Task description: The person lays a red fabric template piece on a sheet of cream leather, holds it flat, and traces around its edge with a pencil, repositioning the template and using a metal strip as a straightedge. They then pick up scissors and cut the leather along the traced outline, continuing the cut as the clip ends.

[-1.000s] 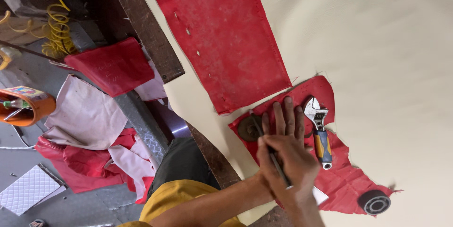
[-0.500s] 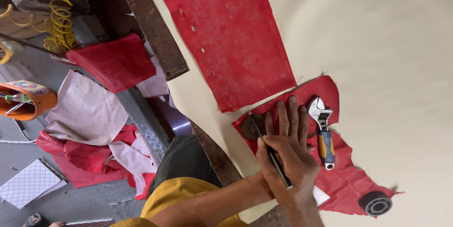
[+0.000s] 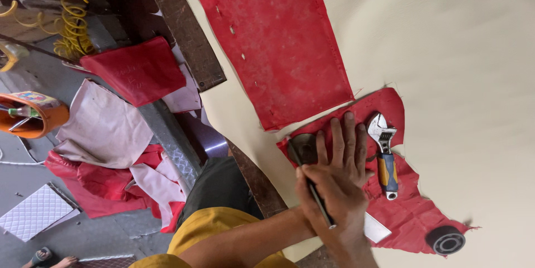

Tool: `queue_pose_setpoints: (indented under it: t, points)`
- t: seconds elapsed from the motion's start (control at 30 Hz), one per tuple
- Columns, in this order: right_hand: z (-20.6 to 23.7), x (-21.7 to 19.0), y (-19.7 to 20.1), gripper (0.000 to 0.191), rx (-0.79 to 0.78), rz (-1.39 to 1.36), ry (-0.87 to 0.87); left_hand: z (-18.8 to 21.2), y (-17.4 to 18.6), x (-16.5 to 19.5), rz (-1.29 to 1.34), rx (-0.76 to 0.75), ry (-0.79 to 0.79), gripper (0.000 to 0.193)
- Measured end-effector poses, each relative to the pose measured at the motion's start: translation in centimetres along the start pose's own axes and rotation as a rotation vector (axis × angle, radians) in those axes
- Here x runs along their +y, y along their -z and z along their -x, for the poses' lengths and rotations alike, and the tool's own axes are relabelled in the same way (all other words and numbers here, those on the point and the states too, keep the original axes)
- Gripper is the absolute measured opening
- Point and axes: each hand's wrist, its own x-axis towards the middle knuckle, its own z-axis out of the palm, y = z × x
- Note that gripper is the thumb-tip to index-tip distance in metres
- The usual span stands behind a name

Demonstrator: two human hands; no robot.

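Observation:
My left hand [image 3: 343,144] lies flat with fingers spread on a small ragged red fabric piece [image 3: 415,215] on the cream-covered table [image 3: 462,50]. My right hand [image 3: 330,201] rests over it and grips a dark pen [image 3: 299,161]. The pen's tip points up-left beside a dark round disc [image 3: 304,142] at the fabric's edge. An adjustable wrench [image 3: 383,156] with a blue and orange handle lies just right of my left fingers. A large red fabric panel [image 3: 278,39] lies above.
A black ring-shaped part [image 3: 446,240] and a small white card [image 3: 376,228] sit on the red piece's lower end. The wooden table edge [image 3: 184,28] runs diagonally. On the floor lie red and pink scraps [image 3: 106,128], an orange bucket [image 3: 30,117] and a yellow coiled hose [image 3: 72,23].
Both hands stay on the small red piece. The view has shifted slightly, and the pen hand has edged a little along the fabric.

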Motion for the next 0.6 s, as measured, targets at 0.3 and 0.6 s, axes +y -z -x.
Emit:
queue_pose_setpoints:
  t: [0.3,0.6]
  points:
    - [0.6,-0.6,-0.1,0.019,-0.030,-0.042,0.053,0.2,1.0,-0.2,0.001,-0.003,-0.017,0.053]
    - [-1.3,-0.3,1.6,0.017,0.055,-0.026,0.041,-0.5,1.2,-0.8,-0.031,-0.005,-0.034,0.057]
